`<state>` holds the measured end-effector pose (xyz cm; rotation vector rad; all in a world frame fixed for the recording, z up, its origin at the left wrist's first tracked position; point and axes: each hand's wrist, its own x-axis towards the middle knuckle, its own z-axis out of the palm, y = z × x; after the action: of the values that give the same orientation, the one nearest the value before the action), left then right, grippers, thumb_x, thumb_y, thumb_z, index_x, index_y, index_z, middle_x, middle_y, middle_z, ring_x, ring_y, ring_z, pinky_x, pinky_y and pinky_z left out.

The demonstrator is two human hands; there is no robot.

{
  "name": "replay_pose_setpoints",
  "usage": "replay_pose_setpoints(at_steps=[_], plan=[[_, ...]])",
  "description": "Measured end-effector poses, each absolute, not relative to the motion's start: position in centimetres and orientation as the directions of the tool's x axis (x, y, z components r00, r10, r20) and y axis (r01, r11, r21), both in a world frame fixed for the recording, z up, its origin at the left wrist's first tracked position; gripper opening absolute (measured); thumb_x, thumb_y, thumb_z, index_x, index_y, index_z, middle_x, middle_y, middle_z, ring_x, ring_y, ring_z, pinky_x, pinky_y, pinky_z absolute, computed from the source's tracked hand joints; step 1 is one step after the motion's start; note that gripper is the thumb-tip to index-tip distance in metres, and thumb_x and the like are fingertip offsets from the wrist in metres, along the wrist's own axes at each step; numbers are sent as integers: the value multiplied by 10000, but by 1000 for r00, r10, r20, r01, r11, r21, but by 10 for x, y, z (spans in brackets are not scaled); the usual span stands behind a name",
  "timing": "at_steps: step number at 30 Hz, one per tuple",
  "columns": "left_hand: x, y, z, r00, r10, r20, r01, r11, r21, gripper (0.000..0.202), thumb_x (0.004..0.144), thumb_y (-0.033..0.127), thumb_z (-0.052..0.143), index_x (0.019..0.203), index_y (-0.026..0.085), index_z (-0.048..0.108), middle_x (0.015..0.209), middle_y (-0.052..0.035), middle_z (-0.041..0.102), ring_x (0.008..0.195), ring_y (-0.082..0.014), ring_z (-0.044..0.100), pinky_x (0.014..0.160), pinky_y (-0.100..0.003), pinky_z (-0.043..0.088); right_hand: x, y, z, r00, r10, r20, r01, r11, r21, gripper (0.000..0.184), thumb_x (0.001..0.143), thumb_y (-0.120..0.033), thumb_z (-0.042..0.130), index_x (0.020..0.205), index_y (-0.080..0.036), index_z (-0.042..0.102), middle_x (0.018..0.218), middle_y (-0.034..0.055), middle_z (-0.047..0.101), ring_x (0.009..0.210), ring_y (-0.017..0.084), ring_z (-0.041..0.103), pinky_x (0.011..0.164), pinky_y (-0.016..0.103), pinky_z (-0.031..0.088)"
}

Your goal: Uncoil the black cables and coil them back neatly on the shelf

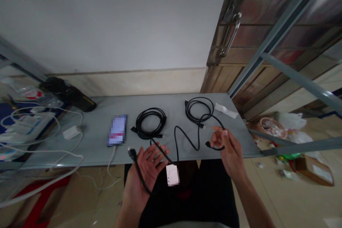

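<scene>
My left hand (pixel 145 165) is palm up with its fingers spread, and a black cable (pixel 140 174) lies across it, its plug (pixel 131 154) beyond the thumb side. My right hand (pixel 227 146) pinches a black cable between thumb and fingers; a black plug (pixel 208 144) on a short bend sticks out to its left. From that hand the cable runs up to a loosely coiled black cable (pixel 187 114) on the grey shelf (pixel 171 101). A tightly coiled black cable (pixel 138 124) lies above my left hand. Below the shelf edge, a white label (pixel 172 175) shows between my hands.
A phone (pixel 117 130) with a white lead lies left of the coils. Farther left are a white adapter (pixel 71 133), a power strip (pixel 40 124) and a black bottle (pixel 71 94). A white paper strip (pixel 226 110) lies at right, near a metal frame post (pixel 256 60).
</scene>
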<state>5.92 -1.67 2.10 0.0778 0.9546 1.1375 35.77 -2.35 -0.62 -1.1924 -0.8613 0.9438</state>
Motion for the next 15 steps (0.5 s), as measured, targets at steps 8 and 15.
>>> replay_pose_setpoints(at_steps=[8, 15], plan=[[14, -13, 25, 58, 864, -500, -868, 291, 402, 536, 1188, 397, 467, 1670, 177, 549, 1540, -244, 713, 1352, -377, 763, 1018, -511, 703, 424, -36, 7, 526, 840, 131, -163, 251, -954, 440, 1040, -641, 755, 1110, -210, 801, 800, -6, 590, 725, 155, 541, 662, 301, 507], [17, -6, 30, 101, 840, -534, -912, 292, 286, 648, 1169, 343, 492, 1783, 177, 369, 1697, -295, 547, 1519, -430, 621, 1064, -572, 683, 446, -49, 13, 605, 773, 191, -113, 321, -940, 390, 1016, -596, 809, 1066, -209, 796, 836, 9, 632, 768, 164, 551, 684, 310, 510]])
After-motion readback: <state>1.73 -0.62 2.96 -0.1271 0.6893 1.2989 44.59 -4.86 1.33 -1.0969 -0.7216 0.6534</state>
